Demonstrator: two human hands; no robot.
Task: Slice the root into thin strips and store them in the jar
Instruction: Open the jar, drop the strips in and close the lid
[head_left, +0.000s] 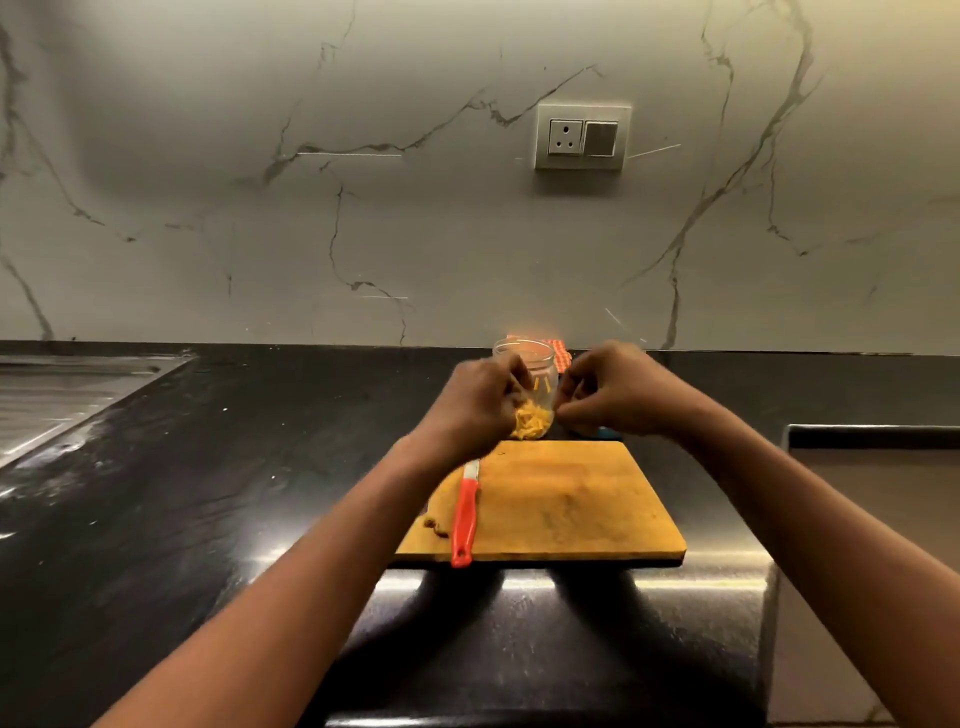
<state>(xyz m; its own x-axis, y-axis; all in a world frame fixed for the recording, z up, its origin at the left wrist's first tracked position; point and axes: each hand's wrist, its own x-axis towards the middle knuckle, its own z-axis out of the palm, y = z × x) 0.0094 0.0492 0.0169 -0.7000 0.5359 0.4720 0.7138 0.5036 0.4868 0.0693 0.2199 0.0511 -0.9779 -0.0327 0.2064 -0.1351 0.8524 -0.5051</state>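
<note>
Both bare forearms reach in from 7 and 5 o'clock, converging toward 12. The left hand curls its fingers against the jar. The right hand, at its 3 o'clock, has curled, blurred fingers.

Before you: glossy black stone counter, matt tan wooden board, clear smooth jar, glossy red plastic-handled knife.

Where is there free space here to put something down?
The cutting board is bare right of the knife. The black counter is free between the sink drainboard and the board. Behind the board it is crowded: left hand and right hand are at the jar.
</note>
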